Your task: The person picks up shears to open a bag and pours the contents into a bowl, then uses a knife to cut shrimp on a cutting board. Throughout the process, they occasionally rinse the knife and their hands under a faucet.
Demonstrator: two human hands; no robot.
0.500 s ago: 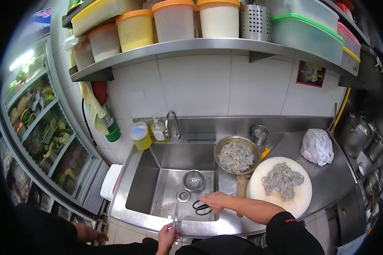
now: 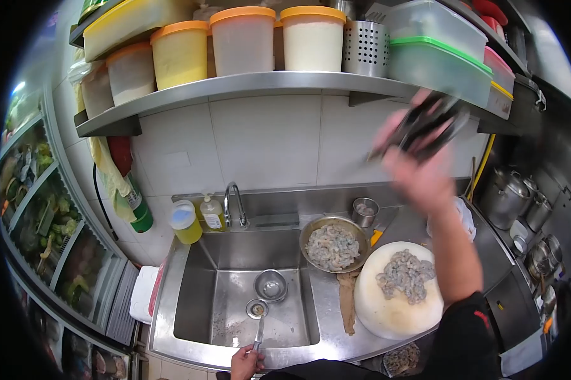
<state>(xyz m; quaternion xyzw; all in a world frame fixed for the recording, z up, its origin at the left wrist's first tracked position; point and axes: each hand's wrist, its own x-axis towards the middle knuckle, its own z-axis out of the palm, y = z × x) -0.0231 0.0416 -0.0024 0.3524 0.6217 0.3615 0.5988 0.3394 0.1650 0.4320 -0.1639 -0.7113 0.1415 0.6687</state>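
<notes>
Orange-lidded tubs (image 2: 243, 41), a perforated steel holder (image 2: 366, 49) and a green-lidded box (image 2: 437, 69) line a metal wall shelf (image 2: 235, 86); at left, a tall fridge (image 2: 52, 136) shows green vegetables (image 2: 61, 223); a pump bottle (image 2: 212, 213) stands beside a yellow-filled container (image 2: 185, 227); metal pots (image 2: 506, 196) stand at right

Steel counter (image 2: 328, 307) with board (image 2: 387, 318), bowl (image 2: 362, 256), cloth (image 2: 347, 305)

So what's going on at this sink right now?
One person is working here with both hands. The left hand holds a knife, its blade pointing into the sink. The right hand, raised near the shelf, grips dark objects too blurred to identify. Raw-looking shrimp lie on the round board and in the metal bowl beside it.
</notes>
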